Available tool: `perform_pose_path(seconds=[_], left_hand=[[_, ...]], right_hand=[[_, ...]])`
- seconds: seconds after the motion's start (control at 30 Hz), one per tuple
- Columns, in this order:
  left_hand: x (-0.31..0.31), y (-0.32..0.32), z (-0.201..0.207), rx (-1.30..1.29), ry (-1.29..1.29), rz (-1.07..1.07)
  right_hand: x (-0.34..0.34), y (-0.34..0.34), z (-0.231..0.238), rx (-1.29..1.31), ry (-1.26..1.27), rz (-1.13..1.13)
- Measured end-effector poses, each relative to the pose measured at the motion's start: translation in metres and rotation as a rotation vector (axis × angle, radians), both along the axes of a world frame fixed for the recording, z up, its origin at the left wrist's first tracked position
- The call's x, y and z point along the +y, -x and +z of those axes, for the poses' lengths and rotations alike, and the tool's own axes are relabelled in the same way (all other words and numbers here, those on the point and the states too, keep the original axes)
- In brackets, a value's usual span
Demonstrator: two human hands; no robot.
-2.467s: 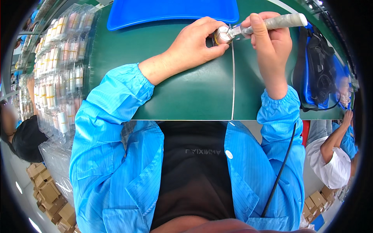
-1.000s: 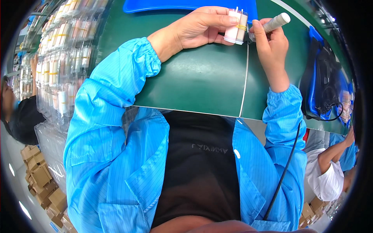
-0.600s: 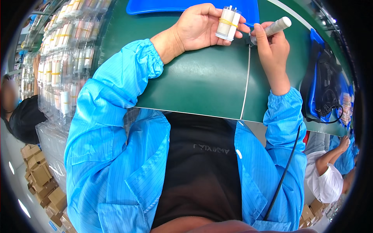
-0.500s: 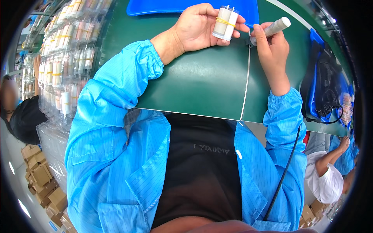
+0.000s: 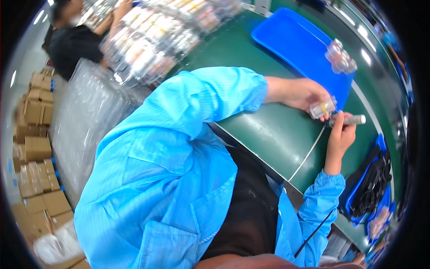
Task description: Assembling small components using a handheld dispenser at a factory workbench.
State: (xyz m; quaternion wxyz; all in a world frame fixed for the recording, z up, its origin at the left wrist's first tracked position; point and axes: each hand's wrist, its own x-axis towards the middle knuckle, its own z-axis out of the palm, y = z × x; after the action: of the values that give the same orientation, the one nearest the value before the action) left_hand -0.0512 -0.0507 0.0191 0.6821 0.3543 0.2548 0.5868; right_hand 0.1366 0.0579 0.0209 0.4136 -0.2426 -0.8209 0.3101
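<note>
Over the far right part of the green table (image 5: pixel 251 134), my left hand (image 5: pixel 307 94) is closed around a small clear container of pale cylinders (image 5: pixel 323 108) with a yellow band around it. Just to its right, my right hand (image 5: pixel 341 141) grips a whitish rod-shaped handle (image 5: pixel 355 119) with a dark part at its left end. That dark part is close to the container; whether they touch I cannot tell. A blue tray (image 5: pixel 291 38) lies beyond both hands, with a cluster of clear and pinkish containers (image 5: pixel 341 57) at its right side.
Clear trays packed with similar pieces (image 5: pixel 152 40) are piled at the table's far left, blurred. Nearer stands a stack of clear plastic trays (image 5: pixel 83 121). Cartons (image 5: pixel 42 152) line the left. A co-worker in black (image 5: pixel 74 45) is beyond. Black cables (image 5: pixel 369 188) lie in a blue bin at right.
The whole view has swung to the left, so the table and my hands appear farther right and lower. Both hands still hold the same things, close together.
</note>
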Motion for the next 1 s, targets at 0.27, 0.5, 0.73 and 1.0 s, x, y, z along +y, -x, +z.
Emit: perform_pose_path(seconds=[0.27, 0.5, 0.73, 1.0], left_hand=[[0.001, 0.042, 0.093, 0.771, -0.069, -0.113], [-0.125, 0.114, 0.238, 1.464, -0.018, 0.265], [-0.322, 0.254, 0.25, 1.771, 0.463, 0.912], [-0.438, 0.299, 0.179, 2.194, 0.91, 0.813]], right_hand=[[0.008, 0.01, -0.001, 0.038, -0.039, 0.055], [0.007, 0.002, 0.0, 0.005, -0.028, 0.011], [0.016, 0.01, -0.005, -0.005, -0.009, 0.052], [0.024, 0.006, -0.012, -0.024, -0.018, 0.037]])
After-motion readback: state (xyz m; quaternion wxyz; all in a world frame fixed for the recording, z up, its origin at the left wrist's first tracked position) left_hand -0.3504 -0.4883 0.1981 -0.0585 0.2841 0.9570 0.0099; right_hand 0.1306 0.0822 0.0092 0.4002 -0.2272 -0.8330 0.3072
